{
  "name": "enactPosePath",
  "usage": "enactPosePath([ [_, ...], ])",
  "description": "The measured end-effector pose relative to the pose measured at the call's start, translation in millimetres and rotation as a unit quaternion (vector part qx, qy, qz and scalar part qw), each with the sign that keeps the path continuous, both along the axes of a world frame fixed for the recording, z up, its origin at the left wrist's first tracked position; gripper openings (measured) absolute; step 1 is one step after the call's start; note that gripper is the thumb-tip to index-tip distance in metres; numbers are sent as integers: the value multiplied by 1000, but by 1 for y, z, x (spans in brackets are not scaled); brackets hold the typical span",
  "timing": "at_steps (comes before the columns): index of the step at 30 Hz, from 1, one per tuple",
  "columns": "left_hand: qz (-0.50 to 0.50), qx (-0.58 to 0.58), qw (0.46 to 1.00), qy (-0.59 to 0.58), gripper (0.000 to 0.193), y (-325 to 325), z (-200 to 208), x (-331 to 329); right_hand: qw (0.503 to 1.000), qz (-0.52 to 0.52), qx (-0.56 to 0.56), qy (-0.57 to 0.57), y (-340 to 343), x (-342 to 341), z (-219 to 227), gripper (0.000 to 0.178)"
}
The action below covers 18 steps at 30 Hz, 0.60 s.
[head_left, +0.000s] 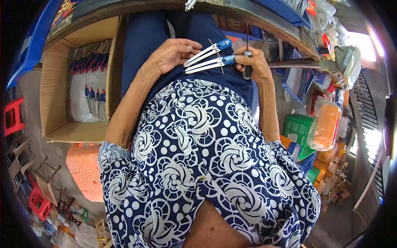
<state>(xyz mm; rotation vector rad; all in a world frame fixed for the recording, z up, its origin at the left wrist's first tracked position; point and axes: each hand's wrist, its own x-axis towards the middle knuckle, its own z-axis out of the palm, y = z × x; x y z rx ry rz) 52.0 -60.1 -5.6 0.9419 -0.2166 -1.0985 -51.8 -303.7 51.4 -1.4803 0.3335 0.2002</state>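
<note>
Two drawing compasses lie side by side above my lap, with silver legs pointing left and blue heads to the right. The upper compass (223,44) has a red tip at its head, and its leg ends lie by the fingers of my left hand (173,54), which are curled about them. My right hand (256,64) pinches the blue head of the lower compass (228,60). In the same hand is a screwdriver (247,71) with a dark and grey handle, its thin shaft pointing up. Thin rods cross the compass legs.
To my left an open cardboard box (56,99) holds rows of blue-headed compasses. A wooden table edge (264,25) runs across the far side, with a blue tray (285,10) on it. A pink stool (84,175) stands below the box; a green crate (298,131) is at right.
</note>
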Motion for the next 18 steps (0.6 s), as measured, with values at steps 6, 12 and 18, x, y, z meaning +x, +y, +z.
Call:
enactPosePath([
  [6,-10,3,1000,-9,32,-1,-1,0,1000,3,-2,2,1,0,1,13],
  [12,-26,7,999,-34,33,-6,2,3,1000,2,0,-3,0,4,-1,13],
  [18,-5,4,980,-197,32,-4,1,-6,996,-11,-91,-12,19,5,9,12],
])
